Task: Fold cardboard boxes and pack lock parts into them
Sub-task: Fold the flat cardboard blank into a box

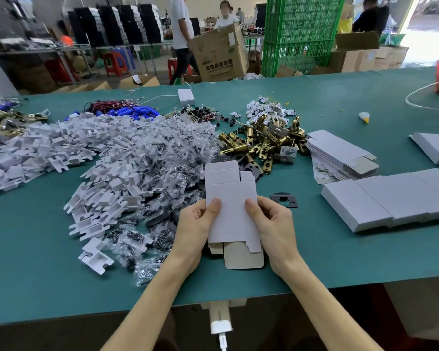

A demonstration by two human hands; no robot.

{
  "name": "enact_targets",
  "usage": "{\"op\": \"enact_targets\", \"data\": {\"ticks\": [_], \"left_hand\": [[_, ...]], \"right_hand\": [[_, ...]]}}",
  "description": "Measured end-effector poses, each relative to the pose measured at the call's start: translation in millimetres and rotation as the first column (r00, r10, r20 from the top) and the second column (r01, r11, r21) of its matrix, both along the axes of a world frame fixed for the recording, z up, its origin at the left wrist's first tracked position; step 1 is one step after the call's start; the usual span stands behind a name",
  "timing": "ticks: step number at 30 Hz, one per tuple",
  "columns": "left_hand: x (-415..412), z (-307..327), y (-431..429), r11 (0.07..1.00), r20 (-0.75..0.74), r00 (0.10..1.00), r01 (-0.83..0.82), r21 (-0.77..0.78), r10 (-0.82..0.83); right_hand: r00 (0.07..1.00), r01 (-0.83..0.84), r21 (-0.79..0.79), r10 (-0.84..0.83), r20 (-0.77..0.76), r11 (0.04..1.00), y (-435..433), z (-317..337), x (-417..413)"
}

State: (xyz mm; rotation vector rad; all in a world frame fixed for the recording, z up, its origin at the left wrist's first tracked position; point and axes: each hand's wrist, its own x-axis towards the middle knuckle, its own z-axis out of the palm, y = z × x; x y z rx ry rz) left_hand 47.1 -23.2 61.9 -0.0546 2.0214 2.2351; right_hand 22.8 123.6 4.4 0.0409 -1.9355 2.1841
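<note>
White, thin cardboard made up the flat, unfolded box blank (232,206), which in the head view was held just above the near middle of the green worktop (340,249). The left hand (195,229) pinched its left edge and the right hand (274,224) its right edge, each thumb on the front face and the fingers behind. Its grey-brown bottom flaps hung open toward the person. Such a blank would likely be very light, springy and easily creased, so it seemed best taken by the side edges and squeezed inward to open it into a tube. A stack of flat white blanks (340,153) lay to the right, and beside it a pile of brass latch parts (264,140), probably hard and heavier.
</note>
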Motion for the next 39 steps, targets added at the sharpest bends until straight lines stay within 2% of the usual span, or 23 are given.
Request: {"op": "enact_targets", "data": {"ticks": [21, 24, 29, 33, 39], "left_hand": [[5, 7, 0, 0.999, -0.026, 0.999, -0.031, -0.02, 0.031], [5, 8, -1, 1.0, -0.011, 1.0, -0.024, 0.008, 0.024], [7, 11, 1, 0.997, 0.006, 0.999, -0.031, 0.073, 0.031], [6, 11, 1, 0.993, 0.001, 0.999, -0.036, 0.112, 0.036], [6, 8, -1, 0.995, -0.021, 0.999, -0.024, 0.092, 0.026]], "right_hand": [[0.999, 0.005, 0.047, -0.007, 0.051, 0.999, -1, -1, -2], [0.997, 0.012, 0.032, -0.015, 0.072, 0.999, -2, -1, -3], [0.999, 0.024, -0.012, -0.024, 0.023, 1.0, -2, 1, -3], [0.999, -0.022, -0.02, 0.021, -0.028, 1.0, -3, 5, 0], [0.995, -0.097, -0.03, 0.097, -0.009, 0.995, -3, 9, 2]]}}
